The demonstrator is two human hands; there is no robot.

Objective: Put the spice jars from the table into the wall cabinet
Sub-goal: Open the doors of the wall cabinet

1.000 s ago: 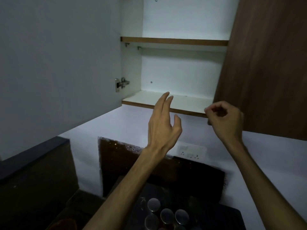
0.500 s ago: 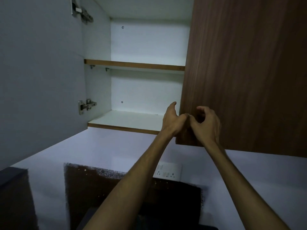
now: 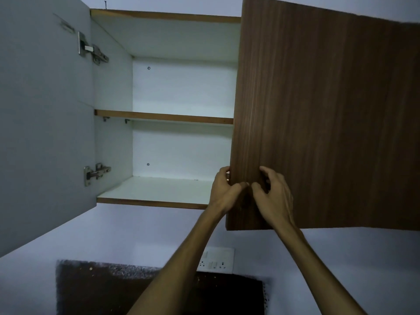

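Observation:
The wall cabinet (image 3: 181,96) fills the upper view, white inside, with a middle shelf (image 3: 163,116) and a bottom shelf (image 3: 159,189), both bare. Its left door (image 3: 41,123) stands swung wide. The brown wooden right door (image 3: 322,114) covers the right half. My left hand (image 3: 223,189) curls around the right door's left edge near its bottom corner, fingers behind it. My right hand (image 3: 271,196) presses on the door's front face right beside it, fingers bent. No spice jars show in this view.
A white switch and socket plate (image 3: 216,260) sits on the pale wall below the cabinet. A dark brown panel (image 3: 136,292) runs along the bottom. Two metal hinges (image 3: 96,173) stick out from the left door.
My view tilted upward, so the jars and table dropped out of sight. Both hands rose from in front of the bottom shelf to the right door's lower left edge.

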